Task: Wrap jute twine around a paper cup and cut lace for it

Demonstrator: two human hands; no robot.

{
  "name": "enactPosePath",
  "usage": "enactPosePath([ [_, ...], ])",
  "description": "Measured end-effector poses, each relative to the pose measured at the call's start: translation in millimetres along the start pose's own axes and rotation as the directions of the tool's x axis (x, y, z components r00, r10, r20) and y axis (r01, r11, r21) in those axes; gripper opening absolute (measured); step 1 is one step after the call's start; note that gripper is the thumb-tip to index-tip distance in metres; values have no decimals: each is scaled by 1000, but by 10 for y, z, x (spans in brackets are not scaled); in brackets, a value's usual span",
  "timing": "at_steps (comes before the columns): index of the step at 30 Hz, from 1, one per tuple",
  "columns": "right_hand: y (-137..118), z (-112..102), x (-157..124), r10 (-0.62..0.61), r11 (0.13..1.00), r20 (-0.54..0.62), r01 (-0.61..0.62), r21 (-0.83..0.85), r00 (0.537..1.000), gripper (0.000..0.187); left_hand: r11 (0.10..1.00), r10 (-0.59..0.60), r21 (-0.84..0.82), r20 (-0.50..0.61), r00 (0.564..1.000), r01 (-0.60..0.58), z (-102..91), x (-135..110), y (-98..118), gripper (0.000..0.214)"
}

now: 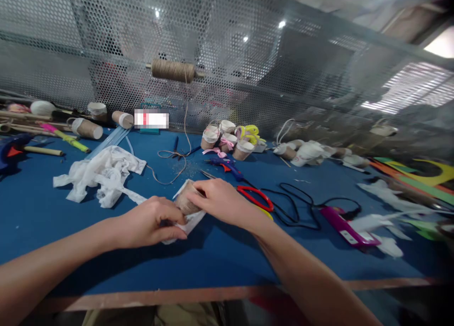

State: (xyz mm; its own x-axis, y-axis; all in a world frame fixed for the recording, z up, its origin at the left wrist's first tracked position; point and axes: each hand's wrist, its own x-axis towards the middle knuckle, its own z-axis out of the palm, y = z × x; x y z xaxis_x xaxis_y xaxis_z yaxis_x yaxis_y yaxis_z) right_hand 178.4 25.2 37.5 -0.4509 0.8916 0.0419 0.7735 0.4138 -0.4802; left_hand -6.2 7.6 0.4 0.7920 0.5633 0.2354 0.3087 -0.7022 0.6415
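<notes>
Near the front middle of the table, both hands hold a small twine-wrapped cup (186, 199) with white lace around it; it lies tilted. My left hand (154, 222) is closed on its near left side, thumb on the white lace. My right hand (222, 201) grips the cup's right side, fingers bent over its brown surface. A strip of white lace (101, 175) runs from a heaped pile on the left to the cup by my left hand. Scissors with red handles (255, 198) lie just beyond my right wrist. The fingers hide part of the cup.
A blue glue gun (227, 167) lies behind the hands, with several finished small cups (243, 150) beyond it. A twine spool (173, 71) hangs on the perforated metal panel, its string trailing down. A purple power strip (349, 229) and black cable lie to the right.
</notes>
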Motion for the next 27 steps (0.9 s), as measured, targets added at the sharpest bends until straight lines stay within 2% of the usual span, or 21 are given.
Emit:
enactPosePath([
  [4,119,-72,241,123,963,-42,-109,247,991,28,996,91,-25,71,993,-90,-11,2,40,18],
  [5,155,-99,318,161,930,-46,-136,341,986,28,994,109,-36,89,990,-106,-6,1,44,18],
  [8,251,-180,530,275,754,-19,-203,624,961,24,993,119,-34,131,984,-116,19,-6,27,14],
  [9,278,-210,585,287,719,-18,-204,664,958,23,994,106,-20,141,984,-104,25,-9,12,13],
  [12,354,-331,694,293,707,-52,-179,684,955,26,1000,27,-17,174,984,-25,10,-15,-49,14],
  [14,411,-437,739,300,724,-95,-162,670,949,28,992,-48,-101,232,971,73,-37,-19,-91,15],
  [16,471,-539,784,300,768,-161,-138,626,940,28,947,-111,-249,341,934,203,-99,-26,-131,15],
  [18,528,-600,840,282,833,-242,-112,542,928,27,854,-134,-397,456,880,336,-157,-35,-168,15],
  [20,569,-592,905,237,906,-320,-89,414,918,26,748,-137,-511,506,851,424,-196,-43,-200,16],
  [23,591,-459,999,118,982,-364,-55,180,924,25,639,-151,-623,474,867,452,-217,-50,-230,21],
  [27,543,-222,1071,-49,998,-335,34,-52,941,26,562,-164,-700,427,889,440,-211,-55,-240,24],
])
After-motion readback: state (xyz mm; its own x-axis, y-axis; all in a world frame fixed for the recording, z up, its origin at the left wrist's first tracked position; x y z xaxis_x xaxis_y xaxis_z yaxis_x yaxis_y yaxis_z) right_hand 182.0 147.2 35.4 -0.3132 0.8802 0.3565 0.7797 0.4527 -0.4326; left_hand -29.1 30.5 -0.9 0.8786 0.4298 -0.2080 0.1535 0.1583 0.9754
